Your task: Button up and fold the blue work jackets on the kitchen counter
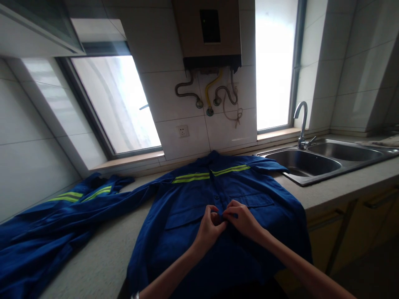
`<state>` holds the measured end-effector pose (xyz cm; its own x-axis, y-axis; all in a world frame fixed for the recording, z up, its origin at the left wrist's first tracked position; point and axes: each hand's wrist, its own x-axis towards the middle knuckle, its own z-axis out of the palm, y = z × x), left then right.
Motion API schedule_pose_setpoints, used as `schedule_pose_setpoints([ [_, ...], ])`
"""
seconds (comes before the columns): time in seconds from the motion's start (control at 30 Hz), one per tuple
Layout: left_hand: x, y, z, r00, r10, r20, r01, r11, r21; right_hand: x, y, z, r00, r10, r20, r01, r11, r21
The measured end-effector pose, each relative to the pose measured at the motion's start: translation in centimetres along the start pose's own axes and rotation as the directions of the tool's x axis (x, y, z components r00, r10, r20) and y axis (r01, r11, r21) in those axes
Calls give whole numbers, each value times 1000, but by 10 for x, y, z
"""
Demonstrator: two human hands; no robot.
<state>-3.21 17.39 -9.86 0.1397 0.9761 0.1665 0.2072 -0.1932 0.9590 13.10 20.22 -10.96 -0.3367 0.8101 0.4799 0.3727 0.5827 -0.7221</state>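
Note:
A blue work jacket [187, 203] with yellow-green reflective stripes lies front up on the counter, its collar toward the wall and its lower part hanging over the near edge. At its front opening, below the chest, my left hand [211, 224] pinches the jacket's edge between thumb and fingers. Right beside it, my right hand [240, 218] also pinches the front edge, fingertips almost touching those of the left. Whatever small fastening sits between the fingertips is hidden. One button shows on the placket just above the hands.
Another blue garment [62, 224] with similar stripes lies on the counter [102, 245] at left. A double steel sink [299, 176] with a faucet [301, 124] is at right. Above hang a water heater [208, 37] and its pipes. Cabinets [358, 224] stand below the counter.

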Motion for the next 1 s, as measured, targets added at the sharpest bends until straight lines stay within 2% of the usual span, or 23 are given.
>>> schedule_pose_setpoints([
  [0.23,2,-14,-1,1000,26,12,-26,999,35,2,-3,-1,999,-28,18,27,1000,10],
  [0.53,-3,-7,0,996,88,-13,-85,986,140,3,-8,-3,996,-74,52,76,996,-35],
  [0.7,-1,-10,-4,997,72,-37,-69,993,96,6,-12,-7,994,-57,97,65,995,-75],
  [0.93,1,-1,-7,998,26,-57,-25,999,21,-3,-13,-20,977,-72,199,71,997,13],
  [1.0,0,1,-6,998,37,-60,-36,999,17,-5,-15,-21,980,-87,181,89,996,1],
])
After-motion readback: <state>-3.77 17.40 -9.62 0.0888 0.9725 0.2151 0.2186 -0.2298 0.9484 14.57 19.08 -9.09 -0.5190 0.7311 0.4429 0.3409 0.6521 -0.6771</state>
